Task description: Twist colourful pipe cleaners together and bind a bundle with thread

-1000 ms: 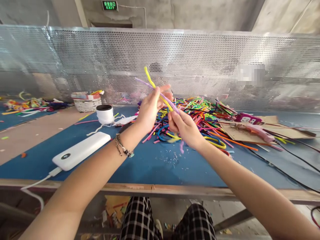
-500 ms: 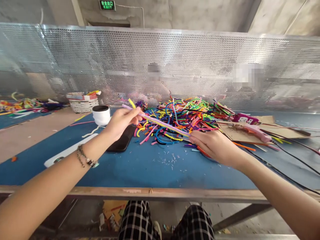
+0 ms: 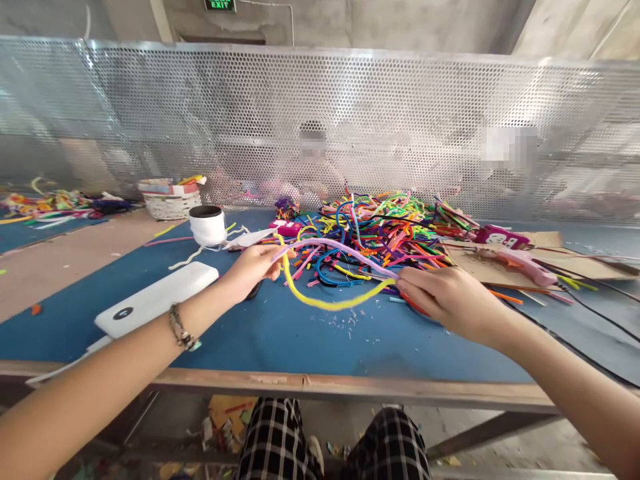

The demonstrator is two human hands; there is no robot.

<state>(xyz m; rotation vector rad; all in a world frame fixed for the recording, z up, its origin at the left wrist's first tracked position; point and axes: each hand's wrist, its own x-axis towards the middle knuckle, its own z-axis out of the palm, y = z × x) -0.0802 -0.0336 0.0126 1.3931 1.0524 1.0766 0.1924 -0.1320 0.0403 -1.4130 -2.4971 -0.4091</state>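
My left hand (image 3: 253, 272) is closed in a pinch on the left part of a lilac pipe cleaner (image 3: 336, 244), which arches across to my right hand. My right hand (image 3: 443, 297) pinches the right ends of the lilac one and a yellow pipe cleaner (image 3: 327, 305) together. The yellow one sags in a wide curve below the lilac, then rises past my left fingertips. Whether those fingers also grip it, I cannot tell. Behind both hands lies a tangled heap of coloured pipe cleaners (image 3: 380, 223).
A white power bank (image 3: 157, 298) and a white-wrapped cup (image 3: 207, 227) stand to the left, a woven basket (image 3: 170, 200) farther back. At right, a pink glue gun (image 3: 525, 263) with cords rests by cardboard (image 3: 470, 267). A perforated metal screen (image 3: 320, 93) closes off the back.
The two pipe cleaners lay straight side by side between my hands; now the lilac bows upward and the yellow has dropped into a loop below. My right hand keeps its pinch.
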